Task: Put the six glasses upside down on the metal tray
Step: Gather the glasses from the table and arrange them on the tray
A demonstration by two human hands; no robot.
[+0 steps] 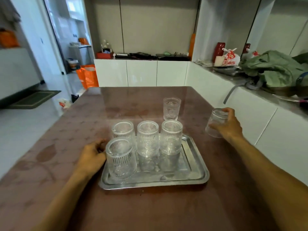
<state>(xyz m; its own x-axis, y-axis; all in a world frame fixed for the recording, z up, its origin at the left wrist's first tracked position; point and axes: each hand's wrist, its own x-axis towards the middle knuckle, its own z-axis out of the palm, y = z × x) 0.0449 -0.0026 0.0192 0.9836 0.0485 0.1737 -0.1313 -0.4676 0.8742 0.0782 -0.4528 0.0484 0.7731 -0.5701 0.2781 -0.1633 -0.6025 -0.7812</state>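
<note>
Four ribbed clear glasses (148, 139) stood inverted on the rectangular metal tray (196, 164) at frame centre. The right hand (230, 125) gripped a fifth, upturned glass (215, 123) at right; the left hand (93, 156) rested loosely curled, holding nothing, against the tray's left edge.

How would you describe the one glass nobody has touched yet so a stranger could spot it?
Start at the rectangular metal tray on the reddish-brown table, then look just beyond its far right corner. The clear ribbed glass there stands alone on the tabletop. Unlike the four glasses on the tray, it is off the tray and mouth-up.
</note>
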